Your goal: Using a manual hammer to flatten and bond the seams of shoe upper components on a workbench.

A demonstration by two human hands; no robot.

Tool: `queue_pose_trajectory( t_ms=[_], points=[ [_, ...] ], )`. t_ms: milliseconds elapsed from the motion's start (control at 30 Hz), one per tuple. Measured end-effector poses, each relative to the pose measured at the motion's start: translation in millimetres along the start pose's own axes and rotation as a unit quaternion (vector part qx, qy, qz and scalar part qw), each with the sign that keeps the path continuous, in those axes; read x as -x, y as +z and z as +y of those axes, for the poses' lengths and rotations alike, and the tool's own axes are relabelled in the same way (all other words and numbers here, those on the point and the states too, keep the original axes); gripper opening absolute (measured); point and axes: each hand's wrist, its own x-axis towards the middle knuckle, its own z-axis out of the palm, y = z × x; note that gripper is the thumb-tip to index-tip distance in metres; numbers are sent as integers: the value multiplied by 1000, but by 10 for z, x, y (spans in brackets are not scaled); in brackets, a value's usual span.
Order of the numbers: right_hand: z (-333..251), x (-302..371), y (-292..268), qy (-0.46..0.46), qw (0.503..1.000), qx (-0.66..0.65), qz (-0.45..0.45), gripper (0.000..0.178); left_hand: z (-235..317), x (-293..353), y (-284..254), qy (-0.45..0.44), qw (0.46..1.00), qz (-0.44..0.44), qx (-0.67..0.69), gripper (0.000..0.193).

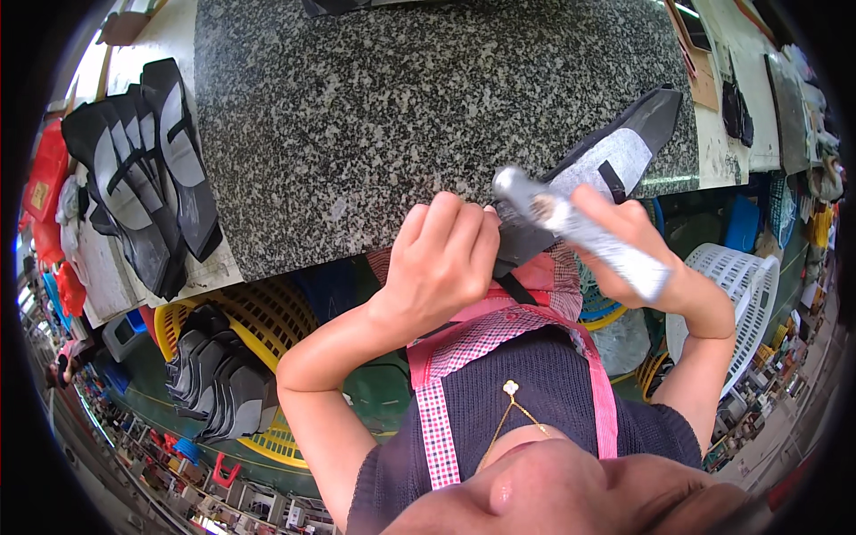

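A flat black piece with a grey panel lies slantwise at the right of the speckled stone slab, its near end reaching over the front edge. My left hand is closed, fingers curled, gripping that near end; the thumb is mostly hidden. My right hand is closed round a hammer above the piece. The hammer's metal head is smeared by motion, and its rounded end hangs close to my left fingertips. Its handle is mostly hidden.
Similar black and grey pieces are stacked left of the slab. More pieces fill a yellow basket below. A white basket stands at the lower right. Red bags hang at the far left. A dark item lies right of the slab.
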Motion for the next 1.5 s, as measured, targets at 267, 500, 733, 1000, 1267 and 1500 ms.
queue_pose_trajectory(
  t_ms=[267, 500, 733, 1000, 1267, 1500],
  points=[
    [7, -16, 32, -5, 1000, 21, 0, 33, 41, 31, 30, 26, 999, 4, -44, 31],
    [44, -116, -17, -5, 1000, 29, 7, 30, 345, 122, 276, 48, 998, -50, 4, 44],
    [71, -155, 106, -24, 1000, -12, -10, 28, 344, 119, 343, 56, 996, -4, -73, 39],
    [415, 429, -394, -9, 827, -386, 408, 53, -476, -137, -800, -238, 950, 196, 48, 38],
    [645, 185, -540, 54, 872, -294, 388, 38, -1533, 857, -918, -457, 822, -41, -339, 31],
    [728, -522, -881, 43, 912, -174, 370, 36, -1232, -968, -572, -110, 980, 161, -50, 15]
  ],
)
